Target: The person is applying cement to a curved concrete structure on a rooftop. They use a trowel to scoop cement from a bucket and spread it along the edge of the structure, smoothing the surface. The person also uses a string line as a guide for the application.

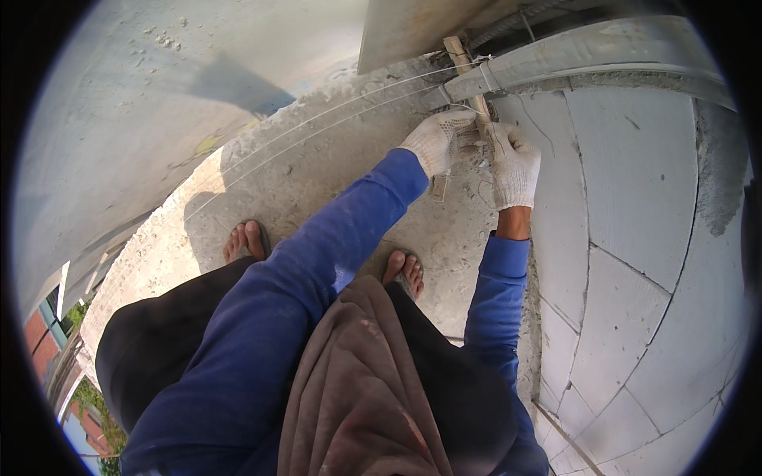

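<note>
A narrow wooden strip (pixel 458 52) stands against the end of a long grey straight bar (pixel 587 54), with white string (pixel 333 113) tied around it and stretching off to the left. My left hand (pixel 436 143), in a white knitted glove, is closed at the strip's left side, its fingertips by a loop of string. On the other side my gloved right hand (pixel 516 165) pinches close to the strip's lower end. A thin dark strand (pixel 540 129) curves out near it. What lies between the fingers of either hand is too small and covered to tell.
A wall of pale blocks (pixel 635 182) rises on my right. Rough concrete floor (pixel 333 174) lies under my bare feet, with a smooth grey surface (pixel 175 103) along the left. A small wood piece (pixel 440 187) rests below my hands. Roofs and greenery show far below left.
</note>
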Demonstrator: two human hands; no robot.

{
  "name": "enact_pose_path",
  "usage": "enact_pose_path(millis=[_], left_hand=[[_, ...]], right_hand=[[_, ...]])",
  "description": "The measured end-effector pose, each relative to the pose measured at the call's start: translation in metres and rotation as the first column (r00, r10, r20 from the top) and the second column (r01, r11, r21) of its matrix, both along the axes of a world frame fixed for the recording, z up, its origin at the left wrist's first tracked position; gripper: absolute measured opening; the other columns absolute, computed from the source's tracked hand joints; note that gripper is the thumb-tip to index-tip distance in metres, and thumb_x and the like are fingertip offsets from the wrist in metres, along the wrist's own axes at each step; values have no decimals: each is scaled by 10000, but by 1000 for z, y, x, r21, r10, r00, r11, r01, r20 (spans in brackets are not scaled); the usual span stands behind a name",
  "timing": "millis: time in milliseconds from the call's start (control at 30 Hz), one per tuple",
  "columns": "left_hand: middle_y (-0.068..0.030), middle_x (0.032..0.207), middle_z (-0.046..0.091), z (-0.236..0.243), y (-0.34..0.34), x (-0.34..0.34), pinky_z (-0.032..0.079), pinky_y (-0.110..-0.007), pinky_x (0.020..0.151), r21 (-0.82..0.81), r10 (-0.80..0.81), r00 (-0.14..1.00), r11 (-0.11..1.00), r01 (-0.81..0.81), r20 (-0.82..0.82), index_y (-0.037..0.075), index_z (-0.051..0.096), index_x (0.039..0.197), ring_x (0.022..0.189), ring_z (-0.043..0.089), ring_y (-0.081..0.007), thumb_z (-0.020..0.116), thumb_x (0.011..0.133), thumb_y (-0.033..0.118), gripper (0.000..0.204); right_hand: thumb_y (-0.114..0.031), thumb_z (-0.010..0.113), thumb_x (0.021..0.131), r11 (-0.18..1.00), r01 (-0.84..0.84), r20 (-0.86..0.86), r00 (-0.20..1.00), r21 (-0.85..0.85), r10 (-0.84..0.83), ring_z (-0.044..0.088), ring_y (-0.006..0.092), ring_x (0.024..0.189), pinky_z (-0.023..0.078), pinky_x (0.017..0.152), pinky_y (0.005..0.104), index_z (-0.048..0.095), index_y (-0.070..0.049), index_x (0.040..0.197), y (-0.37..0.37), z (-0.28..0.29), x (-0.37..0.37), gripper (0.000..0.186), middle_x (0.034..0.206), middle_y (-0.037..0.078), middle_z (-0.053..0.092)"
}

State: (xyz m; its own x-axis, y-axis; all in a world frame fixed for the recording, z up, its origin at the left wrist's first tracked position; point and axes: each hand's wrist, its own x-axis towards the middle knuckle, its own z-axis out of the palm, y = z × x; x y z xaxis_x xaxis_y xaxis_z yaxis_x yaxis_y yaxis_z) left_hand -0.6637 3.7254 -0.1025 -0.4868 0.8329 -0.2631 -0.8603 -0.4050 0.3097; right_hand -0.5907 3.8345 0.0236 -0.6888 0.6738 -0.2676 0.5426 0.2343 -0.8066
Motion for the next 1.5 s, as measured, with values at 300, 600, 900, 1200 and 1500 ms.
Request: enact_pose_path(millis=[300,600,900,1200,1500], left_hand=[[-87,1243,671,68,-56,10,538,-328,888,-633,494,870,675,-379,6,94,571,1394,1062,653,-215,677,992,411,523],[-63,1306,644,71,-80,15,522,-345,926,-550,674,731,652,-522,105,115,558,1422,1130,635,-211,668,1005,441,541],[-122,1342,627,74,-93,17,523,-379,969,-586,576,817,657,-474,-14,31,484,1486,1175,626,-258,695,993,423,664],[-112,1235,673,61,-51,15,543,-351,918,-456,121,992,882,-118,-24,-7,586,1405,1112,648,-230,749,963,304,565],[-56,1281,660,71,-12,7,518,-361,981,-344,166,979,932,-116,121,65,624,1357,1185,624,-189,653,1018,244,385]], right_hand=[[-237,585,1058,706,-75,-264,951,-705,-163,422,80,545,303,459,252,656,-21,1234,54,-73,14,287,703,-1,533],[-233,485,1106,531,-208,-381,893,-821,-239,358,78,505,245,442,249,608,-28,1265,46,-92,10,287,717,-4,502],[-195,662,1027,931,93,-255,948,-353,-191,522,73,644,418,552,242,672,-18,1233,40,-74,8,272,863,18,657],[-187,718,951,881,-59,-144,979,470,143,583,73,682,503,664,277,753,-19,984,-68,-50,61,174,763,67,676],[-181,624,1035,796,404,-150,845,-451,-514,553,69,608,453,529,242,699,-64,1021,-40,-108,96,140,800,-18,655]])
